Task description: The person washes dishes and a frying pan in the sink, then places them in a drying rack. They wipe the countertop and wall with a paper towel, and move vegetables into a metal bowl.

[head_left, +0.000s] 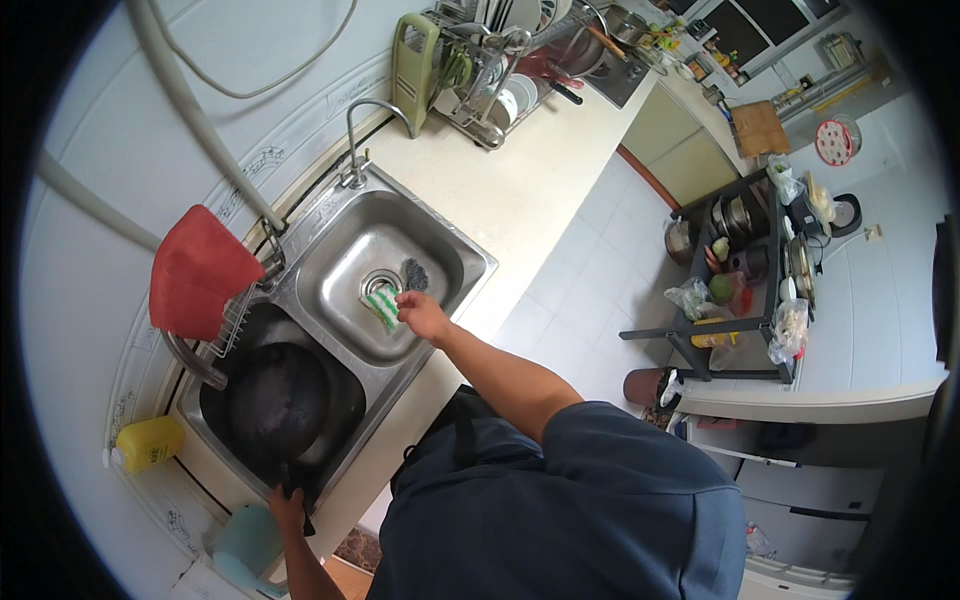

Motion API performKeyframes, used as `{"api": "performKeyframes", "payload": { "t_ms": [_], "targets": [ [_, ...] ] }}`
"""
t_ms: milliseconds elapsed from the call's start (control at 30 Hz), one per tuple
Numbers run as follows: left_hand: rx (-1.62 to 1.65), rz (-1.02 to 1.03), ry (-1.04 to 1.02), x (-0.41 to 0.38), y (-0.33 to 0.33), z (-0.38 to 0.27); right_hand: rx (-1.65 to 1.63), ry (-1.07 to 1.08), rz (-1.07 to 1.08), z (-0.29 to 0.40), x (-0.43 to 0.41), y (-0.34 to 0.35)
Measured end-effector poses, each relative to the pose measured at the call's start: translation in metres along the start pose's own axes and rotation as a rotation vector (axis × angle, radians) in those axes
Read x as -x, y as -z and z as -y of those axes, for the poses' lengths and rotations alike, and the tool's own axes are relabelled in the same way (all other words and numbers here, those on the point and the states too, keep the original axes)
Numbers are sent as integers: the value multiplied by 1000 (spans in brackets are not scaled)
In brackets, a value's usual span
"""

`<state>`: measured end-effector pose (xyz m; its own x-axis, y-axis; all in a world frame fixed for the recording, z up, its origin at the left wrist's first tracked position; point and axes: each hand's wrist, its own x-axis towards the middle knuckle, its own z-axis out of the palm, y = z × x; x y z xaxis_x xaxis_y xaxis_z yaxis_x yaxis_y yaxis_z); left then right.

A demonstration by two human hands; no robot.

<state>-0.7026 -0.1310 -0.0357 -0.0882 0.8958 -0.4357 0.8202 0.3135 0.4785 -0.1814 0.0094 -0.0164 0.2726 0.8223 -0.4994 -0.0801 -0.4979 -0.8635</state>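
My left hand grips the handle of a dark wok, which lies in the left basin of a double stainless steel sink. Over the right basin, my right hand has its fingertips at the edge of a green and white sponge; whether they pinch it is unclear. The sponge is beside the drain strainer. A grey scouring pad lies just behind it in the basin. A curved steel faucet stands at the sink's back edge.
A red cloth hangs over a wire rack by the wall. A yellow detergent bottle and a pale teal container are at the left. Farther along the cream countertop stands a dish rack with dishes.
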Motion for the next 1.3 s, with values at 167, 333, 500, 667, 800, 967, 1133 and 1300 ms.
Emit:
{"api": "performKeyframes", "payload": {
  "t_ms": [167, 333, 500, 667, 800, 967, 1133, 1300],
  "targets": [
    [-39, 4, -7, 1, -13, -28, 139, 55, -11, -9, -30, 23],
    [38, -74, 46, 4, -28, 4, 560, 201, 190, 6, -59, 25],
    [-250, -216, 256, -1, -23, -16, 450, 97, 331, 26, -60, 39],
    [-169, -249, 235, 17, -23, -41, -23, -217, 303, 56, -45, 28],
    [-168, -289, 164, 19, -30, -51, 1421, 348, 218, 0, -77, 37],
    [-174, -322, 93, 28, -29, -50, 726, 98, 57, 35, -40, 24],
    [-137, -360, 46, 33, -25, -47, 718, 58, -180, 31, -17, 20],
    [-187, -383, -36, 38, -26, -45, 521, -44, -59, 37, -2, 21]
  ]
}}
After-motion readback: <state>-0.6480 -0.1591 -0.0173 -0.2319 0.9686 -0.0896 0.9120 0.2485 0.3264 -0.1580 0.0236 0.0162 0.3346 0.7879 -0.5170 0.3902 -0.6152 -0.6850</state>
